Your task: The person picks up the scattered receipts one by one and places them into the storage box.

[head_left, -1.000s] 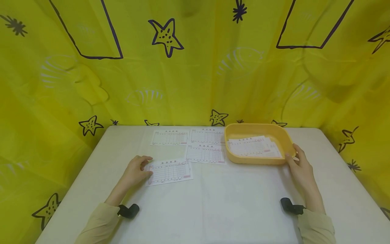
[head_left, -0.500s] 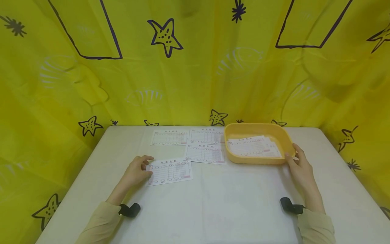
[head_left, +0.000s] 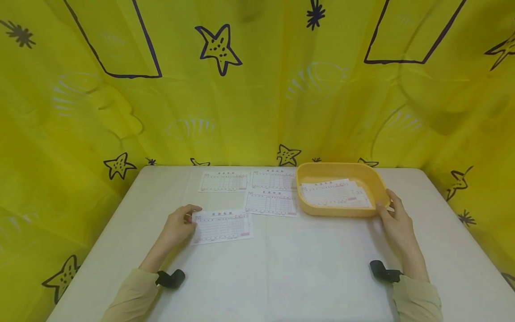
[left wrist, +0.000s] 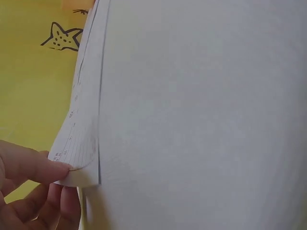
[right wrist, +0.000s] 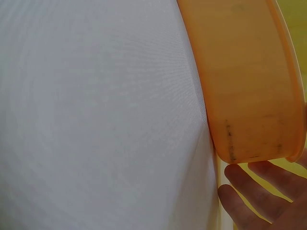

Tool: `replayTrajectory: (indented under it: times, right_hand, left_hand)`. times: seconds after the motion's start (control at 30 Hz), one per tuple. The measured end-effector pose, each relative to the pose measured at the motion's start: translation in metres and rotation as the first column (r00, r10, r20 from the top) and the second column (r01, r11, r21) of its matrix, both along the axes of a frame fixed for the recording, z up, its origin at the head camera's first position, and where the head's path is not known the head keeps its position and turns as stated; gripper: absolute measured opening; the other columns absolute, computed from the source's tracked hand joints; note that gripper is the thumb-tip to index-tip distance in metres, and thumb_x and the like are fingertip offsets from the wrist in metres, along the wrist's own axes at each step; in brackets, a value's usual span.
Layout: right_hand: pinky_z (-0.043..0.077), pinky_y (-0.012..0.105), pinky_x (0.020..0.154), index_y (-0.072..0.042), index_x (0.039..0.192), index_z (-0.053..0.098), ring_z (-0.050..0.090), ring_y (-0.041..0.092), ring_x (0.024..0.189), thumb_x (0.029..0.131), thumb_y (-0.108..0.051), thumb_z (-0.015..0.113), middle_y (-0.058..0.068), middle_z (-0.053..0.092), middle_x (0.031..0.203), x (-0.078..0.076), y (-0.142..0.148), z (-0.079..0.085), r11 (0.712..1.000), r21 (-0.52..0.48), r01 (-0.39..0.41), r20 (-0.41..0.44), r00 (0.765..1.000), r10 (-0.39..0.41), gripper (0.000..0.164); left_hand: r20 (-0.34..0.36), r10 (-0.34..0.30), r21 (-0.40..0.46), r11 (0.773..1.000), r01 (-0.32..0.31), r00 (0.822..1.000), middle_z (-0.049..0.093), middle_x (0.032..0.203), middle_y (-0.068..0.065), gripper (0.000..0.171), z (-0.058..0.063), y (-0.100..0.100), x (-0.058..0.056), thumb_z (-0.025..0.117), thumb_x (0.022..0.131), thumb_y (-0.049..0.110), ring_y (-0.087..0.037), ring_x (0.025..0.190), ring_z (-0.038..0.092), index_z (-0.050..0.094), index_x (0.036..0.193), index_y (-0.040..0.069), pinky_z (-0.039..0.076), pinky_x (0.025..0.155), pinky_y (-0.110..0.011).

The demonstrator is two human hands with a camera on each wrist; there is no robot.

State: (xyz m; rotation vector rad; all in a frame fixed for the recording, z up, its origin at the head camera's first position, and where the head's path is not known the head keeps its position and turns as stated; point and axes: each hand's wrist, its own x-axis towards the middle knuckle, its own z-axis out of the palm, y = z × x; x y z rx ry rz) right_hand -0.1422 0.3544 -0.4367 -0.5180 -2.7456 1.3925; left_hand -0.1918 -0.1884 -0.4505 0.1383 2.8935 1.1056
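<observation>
A printed receipt slip (head_left: pixel 222 227) lies at the front left of the white table, its left edge pinched by my left hand (head_left: pixel 182 224). In the left wrist view the thumb (left wrist: pixel 41 165) is on top of the slip's corner and the fingers are underneath, with the paper bending slightly upward. My right hand (head_left: pixel 396 219) holds the right front corner of a yellow plastic tub (head_left: pixel 342 211), thumb at the rim. Seen from the right wrist, several fingers (right wrist: pixel 261 191) spread along the tub's end wall. Inside the tub lie overlapping receipt slips (head_left: pixel 327 194).
Three more receipt slips lie flat behind: one at back left (head_left: pixel 224 182), one at back middle (head_left: pixel 273 180), and one in front of that (head_left: pixel 271 203), near the tub. A yellow patterned curtain (head_left: pixel 249 112) hangs behind the table (head_left: pixel 318 268).
The front-left slip has shifted slightly left along with my left fingers, which have drawn in on its edge. My right hand and the tub look unmoved.
</observation>
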Motion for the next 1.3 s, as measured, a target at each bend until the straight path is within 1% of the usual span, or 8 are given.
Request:
replayTrajectory:
  times: [0.1, 0.3, 0.57, 0.67, 0.8, 0.9, 1.1, 1.3]
  right_hand:
    - [0.027, 0.071, 0.103, -0.019, 0.155, -0.001, 0.030, 0.057, 0.133, 0.099, -0.052, 0.032, 0.035, 0.015, 0.153, 0.000, 0.000, 0.000, 1.000, 0.002, 0.001, 0.001, 1.000, -0.001, 0.073]
    - [0.027, 0.071, 0.103, -0.018, 0.155, -0.001, 0.030, 0.057, 0.132, 0.100, -0.051, 0.032, 0.035, 0.015, 0.153, 0.000, 0.001, 0.000, 1.000, 0.007, -0.002, 0.000, 1.000, 0.002, 0.073]
    - [0.029, 0.071, 0.102, -0.017, 0.155, -0.001, 0.031, 0.058, 0.131, 0.100, -0.051, 0.032, 0.036, 0.016, 0.153, 0.000, 0.001, 0.000, 1.000, 0.012, -0.005, -0.007, 1.000, 0.005, 0.073]
    - [0.029, 0.071, 0.102, -0.018, 0.155, -0.001, 0.031, 0.058, 0.131, 0.100, -0.051, 0.032, 0.035, 0.016, 0.153, 0.000, 0.001, -0.001, 1.000, 0.014, -0.008, -0.002, 1.000, 0.008, 0.073]
    - [0.029, 0.071, 0.102, -0.017, 0.155, -0.001, 0.032, 0.057, 0.131, 0.100, -0.051, 0.032, 0.035, 0.017, 0.153, -0.001, 0.001, -0.002, 1.000, 0.019, -0.006, -0.004, 1.000, 0.006, 0.073]
    - [0.029, 0.071, 0.102, -0.017, 0.155, -0.001, 0.031, 0.058, 0.131, 0.100, -0.051, 0.032, 0.036, 0.016, 0.153, -0.001, 0.001, -0.002, 1.000, 0.019, -0.008, -0.006, 1.000, 0.009, 0.073]
    - [0.028, 0.071, 0.102, -0.020, 0.155, -0.001, 0.030, 0.057, 0.132, 0.099, -0.052, 0.031, 0.035, 0.015, 0.153, 0.001, 0.000, 0.000, 1.000, 0.005, -0.009, 0.001, 1.000, 0.009, 0.073]
    - [0.028, 0.071, 0.102, -0.019, 0.155, 0.000, 0.030, 0.058, 0.132, 0.099, -0.051, 0.032, 0.036, 0.016, 0.153, 0.001, 0.000, 0.001, 1.000, 0.010, -0.011, -0.013, 1.000, 0.011, 0.072]
  left_hand:
    - [0.004, 0.014, 0.008, 1.000, -0.014, 1.000, 0.059, 0.117, -0.022, 0.044, 0.002, -0.003, 0.000, 0.052, 0.080, -0.008, -0.028, 0.091, 0.055, 0.061, 0.121, 0.006, 0.046, 0.073, -0.031]
    - [-0.029, 0.041, 0.019, 0.999, -0.041, 0.999, 0.059, 0.120, -0.022, 0.041, 0.010, -0.007, 0.001, 0.046, 0.086, -0.006, -0.034, 0.101, 0.057, 0.062, 0.122, 0.006, 0.050, 0.081, -0.041]
    - [-0.023, 0.092, 0.034, 0.995, -0.091, 0.996, 0.058, 0.123, -0.020, 0.039, 0.018, -0.013, 0.004, 0.044, 0.089, -0.002, -0.034, 0.101, 0.058, 0.061, 0.123, 0.008, 0.050, 0.078, -0.036]
    - [-0.018, 0.104, 0.033, 0.994, -0.103, 0.994, 0.058, 0.124, -0.021, 0.039, 0.022, -0.015, 0.006, 0.044, 0.090, -0.001, -0.035, 0.103, 0.058, 0.061, 0.124, 0.009, 0.051, 0.082, -0.040]
    - [-0.037, 0.100, 0.066, 0.993, -0.097, 0.994, 0.059, 0.121, -0.023, 0.039, 0.029, -0.017, 0.009, 0.046, 0.089, -0.004, -0.037, 0.103, 0.060, 0.061, 0.123, 0.007, 0.050, 0.086, -0.045]
    - [-0.052, 0.099, 0.094, 0.991, -0.094, 0.994, 0.059, 0.119, -0.024, 0.039, 0.032, -0.019, 0.010, 0.048, 0.088, -0.005, -0.036, 0.101, 0.060, 0.061, 0.123, 0.006, 0.050, 0.084, -0.039]
    - [-0.039, 0.121, 0.206, 0.972, -0.110, 0.992, 0.058, 0.118, -0.022, 0.039, 0.029, -0.014, 0.007, 0.050, 0.088, -0.006, -0.032, 0.099, 0.061, 0.061, 0.124, 0.005, 0.046, 0.074, -0.017]
    - [0.025, 0.143, 0.299, 0.943, -0.144, 0.989, 0.056, 0.118, -0.020, 0.039, 0.023, 0.002, 0.003, 0.053, 0.089, -0.006, -0.022, 0.089, 0.059, 0.060, 0.125, 0.005, 0.047, 0.067, -0.014]
